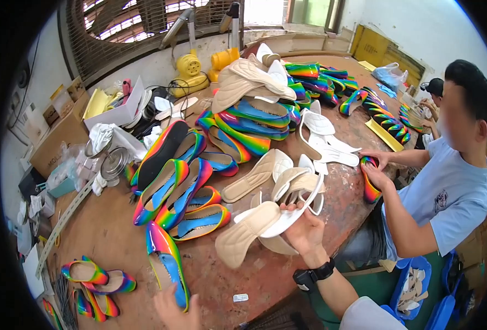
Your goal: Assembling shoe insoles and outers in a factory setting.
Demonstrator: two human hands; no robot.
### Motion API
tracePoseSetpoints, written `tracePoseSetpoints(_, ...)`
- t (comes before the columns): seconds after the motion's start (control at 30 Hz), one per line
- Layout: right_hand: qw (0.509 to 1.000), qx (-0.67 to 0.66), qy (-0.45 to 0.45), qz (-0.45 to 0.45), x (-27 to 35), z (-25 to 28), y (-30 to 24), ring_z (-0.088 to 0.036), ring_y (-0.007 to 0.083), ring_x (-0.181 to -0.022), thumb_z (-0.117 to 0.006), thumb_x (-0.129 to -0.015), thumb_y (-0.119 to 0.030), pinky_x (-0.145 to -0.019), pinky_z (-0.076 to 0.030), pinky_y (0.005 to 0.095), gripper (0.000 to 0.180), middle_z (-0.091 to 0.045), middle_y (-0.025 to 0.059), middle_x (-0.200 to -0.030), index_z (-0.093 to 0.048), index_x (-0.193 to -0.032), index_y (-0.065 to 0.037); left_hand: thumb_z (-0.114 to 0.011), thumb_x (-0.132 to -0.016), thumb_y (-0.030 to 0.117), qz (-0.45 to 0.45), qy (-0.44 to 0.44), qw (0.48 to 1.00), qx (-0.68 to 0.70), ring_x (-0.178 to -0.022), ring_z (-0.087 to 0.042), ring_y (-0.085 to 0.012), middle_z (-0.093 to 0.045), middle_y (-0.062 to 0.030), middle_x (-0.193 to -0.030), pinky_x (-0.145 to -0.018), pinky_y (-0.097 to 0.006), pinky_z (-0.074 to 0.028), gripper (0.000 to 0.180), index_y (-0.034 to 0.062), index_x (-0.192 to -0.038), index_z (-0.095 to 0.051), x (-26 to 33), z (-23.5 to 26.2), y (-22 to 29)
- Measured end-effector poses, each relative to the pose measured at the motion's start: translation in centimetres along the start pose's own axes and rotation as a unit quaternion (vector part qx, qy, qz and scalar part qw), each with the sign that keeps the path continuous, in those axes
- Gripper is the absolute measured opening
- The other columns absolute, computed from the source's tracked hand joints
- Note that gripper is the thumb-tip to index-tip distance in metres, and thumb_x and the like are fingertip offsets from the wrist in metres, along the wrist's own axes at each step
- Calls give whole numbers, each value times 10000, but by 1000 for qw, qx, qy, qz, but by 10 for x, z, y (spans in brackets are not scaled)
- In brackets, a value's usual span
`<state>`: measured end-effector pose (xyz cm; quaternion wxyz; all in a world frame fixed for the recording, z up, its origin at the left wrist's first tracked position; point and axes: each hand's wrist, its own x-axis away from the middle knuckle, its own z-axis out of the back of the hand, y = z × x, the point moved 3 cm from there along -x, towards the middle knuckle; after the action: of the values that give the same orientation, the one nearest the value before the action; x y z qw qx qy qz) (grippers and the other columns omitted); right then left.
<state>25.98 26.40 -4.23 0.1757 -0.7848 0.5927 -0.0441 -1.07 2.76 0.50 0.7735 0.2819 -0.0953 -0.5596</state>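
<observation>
My right hand [305,230] is closed on an insole [242,228], beige and quilted on one side with a white curved piece at its far end. It is raised over other loose insoles on the table. At the lower edge my left hand [174,311] is smeared by motion, beside the heel of a rainbow-coloured flat shoe [166,253] with a blue inside. Whether its fingers touch the shoe cannot be made out. More rainbow shoes [185,195] lie in a pile just beyond, and a beige insole [251,179] rests to their right.
At right a co-worker [436,181] handles a rainbow shoe [371,181]. Stacked insoles [249,82] top the shoe pile. Finished-looking pairs [97,280] sit at lower left. Yellow blowers [188,66] and a white box [119,102] stand at the back. A blue bin [411,289] stands below the table edge.
</observation>
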Motion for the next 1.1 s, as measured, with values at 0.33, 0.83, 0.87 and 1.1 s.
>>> tracePoseSetpoints(0.33,982,127,-78,-114,36,-39,6,-525,258,-1289,-603,-949,-51,-1128,-386,429,343,-589,174,-1335,-558,-1278,30,-787,-795,217,-151,-78,983,63,-1151,-588,-367,-574,-236,-1300,-953,-493,-470,614,42,-1337,-558,-78,-95,95)
tracePoseSetpoints(0.83,992,-1,24,120,63,-44,-97,-510,219,-839,-512,-994,-239,-952,-417,434,253,-502,70,-872,-526,-1159,-48,-620,-968,92,91,-219,854,463,-799,-660,-141,-710,-112,-942,-671,-288,-535,232,-71,-1134,-628,-166,-143,58)
tracePoseSetpoints(0.87,994,9,34,104,66,-44,-95,-508,214,-820,-515,-988,-236,-937,-421,432,294,-502,69,-874,-520,-1212,-46,-624,-985,171,51,-184,889,416,-789,-615,-118,-681,-106,-913,-657,-284,-506,327,-85,-1185,-585,-173,-136,53)
tracePoseSetpoints(1.1,987,86,96,-91,114,-52,-47,-504,180,-779,-525,-954,-551,-842,-467,459,792,-546,108,-976,-359,-1480,18,-774,-810,302,-52,154,979,-120,-1396,-359,-418,-456,-204,-1476,-1157,-531,-268,560,83,-1297,-605,-66,-24,78)
